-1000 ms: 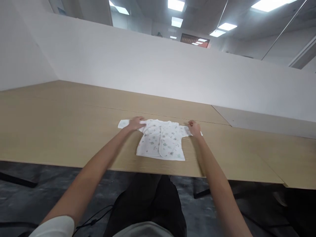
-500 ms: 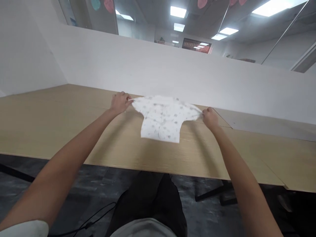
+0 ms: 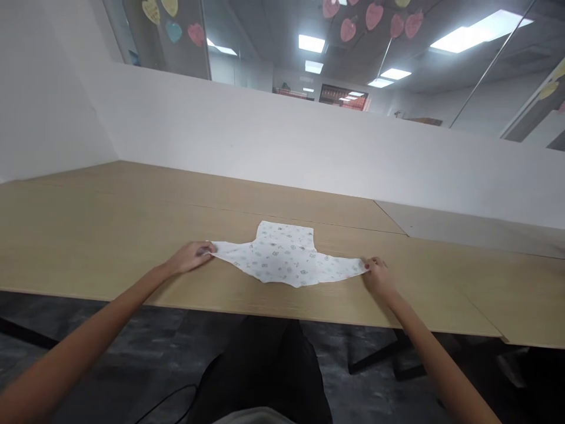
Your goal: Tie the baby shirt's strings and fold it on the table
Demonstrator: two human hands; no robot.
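Observation:
A small white baby shirt (image 3: 285, 257) with a faint printed pattern lies flat on the wooden table (image 3: 110, 235), back side up, its hem pointing away from me and its neck toward me. My left hand (image 3: 190, 257) pinches the tip of the left sleeve. At the other end, my right hand (image 3: 376, 273) pinches the tip of the right sleeve. Both sleeves are stretched out sideways near the table's front edge.
A white partition wall (image 3: 282, 141) runs along the table's far side. A grey panel (image 3: 463, 227) lies at the table's right rear. Below the front edge are my dark trousers (image 3: 260, 371), a dark floor and a black cable (image 3: 168, 400).
The shirt was lying front up with my hands on its sleeves; I lifted it by the sleeves, flipped it over and laid it down closer to me, back side up.

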